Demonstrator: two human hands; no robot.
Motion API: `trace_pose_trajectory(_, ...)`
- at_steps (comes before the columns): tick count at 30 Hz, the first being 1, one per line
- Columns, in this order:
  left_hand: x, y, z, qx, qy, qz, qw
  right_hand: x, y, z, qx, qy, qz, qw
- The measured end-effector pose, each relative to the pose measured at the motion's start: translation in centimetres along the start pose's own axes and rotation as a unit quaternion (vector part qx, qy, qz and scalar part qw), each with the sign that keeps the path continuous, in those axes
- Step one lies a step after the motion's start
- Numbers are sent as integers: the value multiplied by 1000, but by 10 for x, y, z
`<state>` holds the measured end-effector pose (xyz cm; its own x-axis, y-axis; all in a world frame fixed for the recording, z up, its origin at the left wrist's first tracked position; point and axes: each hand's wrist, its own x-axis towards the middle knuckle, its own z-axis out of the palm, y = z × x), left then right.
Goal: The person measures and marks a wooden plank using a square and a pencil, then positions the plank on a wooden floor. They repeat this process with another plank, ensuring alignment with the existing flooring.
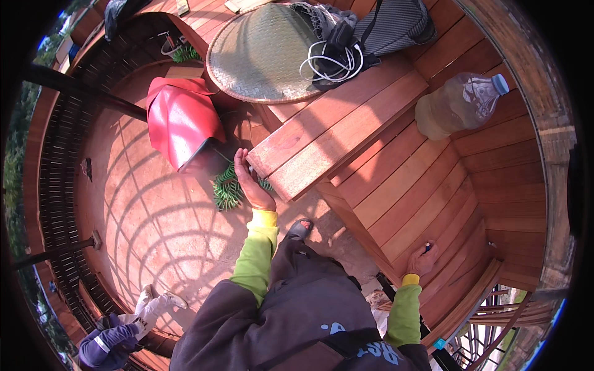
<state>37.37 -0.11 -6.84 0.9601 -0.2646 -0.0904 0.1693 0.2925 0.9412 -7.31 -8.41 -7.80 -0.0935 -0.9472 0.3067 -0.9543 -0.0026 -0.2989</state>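
Note:
My left hand (252,184) is open, its fingers stretched out along the near left end of a reddish wooden tabletop (337,133) made of planks. The palm faces that end and seems to touch its edge. Farther right and nearer to me, my right hand (422,258) rests on a slatted wooden bench (402,204). Its fingers are curled around a small item with a dark tip, mostly hidden by the hand. A large clear plastic bottle (455,106) with a blue cap, partly filled with yellowish liquid, stands on the bench beyond.
A woven conical hat (260,55), a white cable (334,73) and a striped grey bag (396,25) lie on the tabletop's far part. A red covering (182,117) and green foliage (228,188) are left of it. Another person (114,337) is at lower left.

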Motion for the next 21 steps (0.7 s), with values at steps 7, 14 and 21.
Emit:
trace_pose_trajectory(7, -4, -12, 12, -41, -15, 42, 998, 4, 7, 9, -7, -6, -25, 1000)
trace_pose_trajectory(14, 19, 1, -52, 0, 32, -19, 999, 2, 12, 9, -5, -5, -11, 1000)
trace_pose_trajectory(21, 43, -25, 3, 3, -66, 44, 997, 2, 11, 13, -2, 14, -46, 999)
